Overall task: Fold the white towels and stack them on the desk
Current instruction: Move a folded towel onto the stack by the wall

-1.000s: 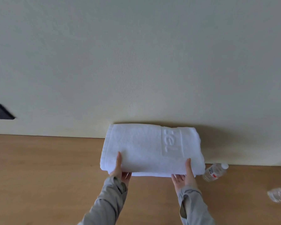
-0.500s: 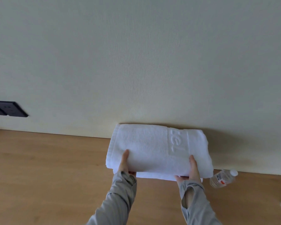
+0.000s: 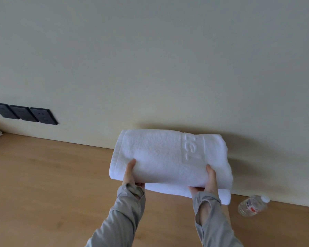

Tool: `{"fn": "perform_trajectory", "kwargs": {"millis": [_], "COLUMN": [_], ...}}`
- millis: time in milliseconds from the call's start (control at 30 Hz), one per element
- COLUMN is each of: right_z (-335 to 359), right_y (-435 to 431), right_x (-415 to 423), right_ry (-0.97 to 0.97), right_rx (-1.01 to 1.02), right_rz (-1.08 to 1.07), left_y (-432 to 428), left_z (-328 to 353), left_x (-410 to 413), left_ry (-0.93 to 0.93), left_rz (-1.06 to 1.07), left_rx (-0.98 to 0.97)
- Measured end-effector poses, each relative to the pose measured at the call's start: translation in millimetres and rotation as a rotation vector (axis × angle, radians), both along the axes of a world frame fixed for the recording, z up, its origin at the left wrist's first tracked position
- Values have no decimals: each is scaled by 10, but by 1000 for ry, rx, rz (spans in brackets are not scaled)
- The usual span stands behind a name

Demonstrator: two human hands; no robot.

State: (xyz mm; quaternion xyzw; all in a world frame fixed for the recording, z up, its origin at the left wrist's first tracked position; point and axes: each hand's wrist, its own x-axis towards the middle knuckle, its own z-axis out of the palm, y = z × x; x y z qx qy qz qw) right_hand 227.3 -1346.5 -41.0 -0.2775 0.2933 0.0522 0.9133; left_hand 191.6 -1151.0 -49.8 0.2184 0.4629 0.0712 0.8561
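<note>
Here, towel (image 3: 168,157) lies long axis crosswise between left grip (image 3: 130,174) and right grip (image 3: 210,180), both pinching its near edge.

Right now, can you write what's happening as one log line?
left hand: holds towel | right hand: holds towel | towel: folded, by wall | bottle: lying on desk

White terry cloth, looped and fluffy: the towel (image 3: 161,157) carries a flatter woven band with raised letters. The desk (image 3: 52,175) is pale wood-grain, smooth and matt. My sleeves (image 3: 125,211) are thin grey cloth. At the desk's back edge lies a bottle (image 3: 251,205) of clear, glossy plastic, and the wall (image 3: 150,59) is matt and finely textured.
</note>
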Motion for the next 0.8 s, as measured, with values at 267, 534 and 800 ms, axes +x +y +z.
{"fn": "perform_trajectory", "kwargs": {"millis": [267, 534, 800], "right_z": [383, 655, 939], "right_y": [789, 1897, 3453], "right_x": [-208, -603, -1503], "right_ry": [-44, -95, -165], "right_rx": [17, -15, -38], "right_rz": [183, 405, 599], "left_y": [650, 1556, 2754], "left_z": [453, 837, 1133], "left_x": [-504, -1338, -2594], "left_ry": [-87, -162, -213], "left_rz": [201, 458, 703], "left_rx": [73, 63, 84]}}
